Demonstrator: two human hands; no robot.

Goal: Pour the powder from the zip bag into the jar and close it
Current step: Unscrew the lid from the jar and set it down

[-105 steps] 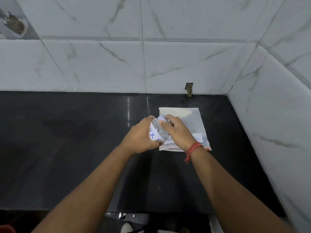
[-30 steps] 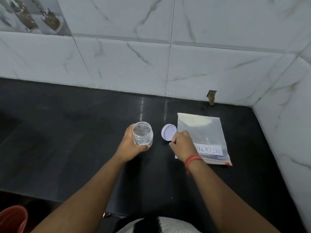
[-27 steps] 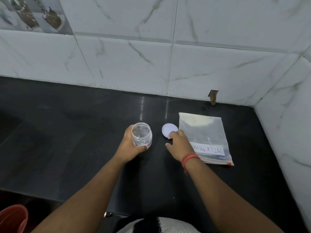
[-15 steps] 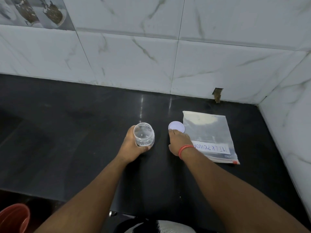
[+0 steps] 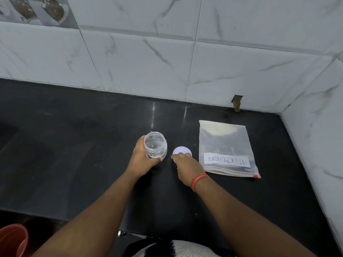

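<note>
While a red bucket (image 5: pixel 13 240) is peeking in at the near left corner, the left hand (image 5: pixel 143 160) is gripping the open, upright jar (image 5: pixel 156 145) on the black counter (image 5: pixel 74 154). The right hand (image 5: pixel 186 164) is resting curled fingertips on the white lid (image 5: pixel 181 150) lying just beside the jar. Farther right, the zip bag (image 5: pixel 225 148) is lying flat, its label reading "MILK POWDER", below the marbled wall tiles (image 5: pixel 148 58).

A small clear smooth-plastic jar (image 5: pixel 155 145) and a flat white plastic lid (image 5: pixel 182 151) sit on the glossy black stone counter (image 5: pixel 74 145), beside a clear glossy plastic zip bag (image 5: pixel 225 147) with a matt white paper label (image 5: pixel 226 160), under polished white marble-look tiles (image 5: pixel 148 62).
</note>
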